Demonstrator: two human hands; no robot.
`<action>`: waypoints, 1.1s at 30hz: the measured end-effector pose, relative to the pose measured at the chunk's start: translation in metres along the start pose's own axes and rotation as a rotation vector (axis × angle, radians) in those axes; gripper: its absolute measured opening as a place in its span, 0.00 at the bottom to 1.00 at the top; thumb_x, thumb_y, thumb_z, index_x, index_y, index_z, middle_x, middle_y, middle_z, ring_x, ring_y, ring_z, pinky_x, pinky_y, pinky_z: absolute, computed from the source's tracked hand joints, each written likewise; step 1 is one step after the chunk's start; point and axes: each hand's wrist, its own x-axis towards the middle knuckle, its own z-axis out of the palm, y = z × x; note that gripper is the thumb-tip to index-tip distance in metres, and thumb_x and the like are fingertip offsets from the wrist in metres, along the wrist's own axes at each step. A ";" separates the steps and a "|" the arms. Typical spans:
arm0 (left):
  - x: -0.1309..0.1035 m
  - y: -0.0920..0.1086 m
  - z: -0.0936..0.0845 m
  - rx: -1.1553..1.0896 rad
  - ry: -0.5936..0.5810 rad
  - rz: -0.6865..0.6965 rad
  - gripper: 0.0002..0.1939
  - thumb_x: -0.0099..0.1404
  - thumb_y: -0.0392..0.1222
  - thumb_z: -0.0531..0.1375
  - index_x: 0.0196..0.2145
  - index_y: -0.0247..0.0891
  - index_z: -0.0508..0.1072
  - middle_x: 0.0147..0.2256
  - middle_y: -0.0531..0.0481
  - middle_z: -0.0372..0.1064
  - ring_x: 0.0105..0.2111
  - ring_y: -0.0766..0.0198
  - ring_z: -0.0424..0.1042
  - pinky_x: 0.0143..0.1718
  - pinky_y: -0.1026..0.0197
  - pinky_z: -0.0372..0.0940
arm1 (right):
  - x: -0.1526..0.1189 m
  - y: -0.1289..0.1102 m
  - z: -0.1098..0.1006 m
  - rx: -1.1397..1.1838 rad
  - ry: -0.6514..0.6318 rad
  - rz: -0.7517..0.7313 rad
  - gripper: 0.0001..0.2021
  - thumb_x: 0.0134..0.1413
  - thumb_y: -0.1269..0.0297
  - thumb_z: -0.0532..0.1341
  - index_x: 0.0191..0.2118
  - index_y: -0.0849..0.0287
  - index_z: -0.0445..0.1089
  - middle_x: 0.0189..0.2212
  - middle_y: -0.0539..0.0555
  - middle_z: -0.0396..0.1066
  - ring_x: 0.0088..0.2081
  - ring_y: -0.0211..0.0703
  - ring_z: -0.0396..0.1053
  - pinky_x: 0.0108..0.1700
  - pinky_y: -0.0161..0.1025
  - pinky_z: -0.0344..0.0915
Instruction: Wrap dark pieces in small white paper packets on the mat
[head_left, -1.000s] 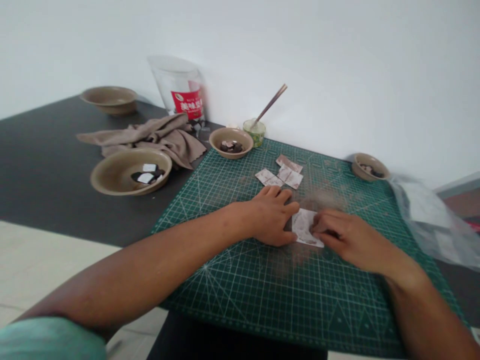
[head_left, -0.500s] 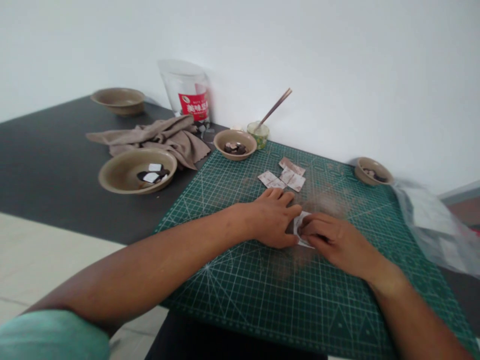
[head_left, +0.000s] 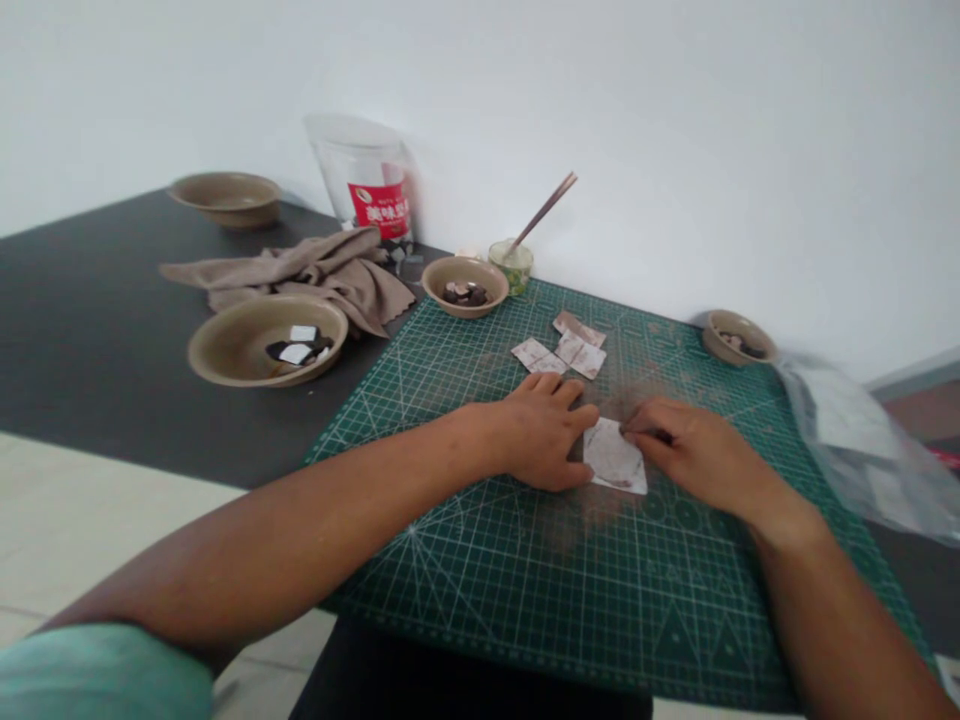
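A white square tile (head_left: 613,456) with faint dark marks lies flat on the green cutting mat (head_left: 480,580). My left hand (head_left: 546,432) rests palm down at its left side, fingers spread, with thumb and forefinger along the tile's left edge. At the tile's upper right corner, my right hand (head_left: 675,440) has its thumb and fingers pinched together; whatever they hold, if anything, is too small to make out. Just beyond the left hand lie several marked, brownish-white pieces (head_left: 581,353). Brown smudges cover parts of the mat.
At left stand a bowl (head_left: 225,345) with black and white pieces, a crumpled brown cloth (head_left: 300,265), another bowl (head_left: 229,195) and a clear jar (head_left: 367,190). A small bowl (head_left: 465,275), a cup (head_left: 514,262) with chopsticks, a right-hand bowl (head_left: 720,340) and a plastic bag (head_left: 855,440) line the back and right.
My right hand has moved from the middle of the tile to its upper right corner, uncovering the white surface. My left hand has stayed beside the tile. The view has shifted slightly.
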 end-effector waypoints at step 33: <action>0.001 -0.002 0.000 -0.015 -0.021 0.018 0.30 0.66 0.61 0.55 0.57 0.37 0.66 0.62 0.34 0.56 0.60 0.37 0.59 0.59 0.40 0.55 | 0.002 -0.002 0.005 -0.036 0.006 0.048 0.04 0.65 0.66 0.58 0.38 0.56 0.68 0.38 0.53 0.71 0.40 0.46 0.70 0.41 0.43 0.64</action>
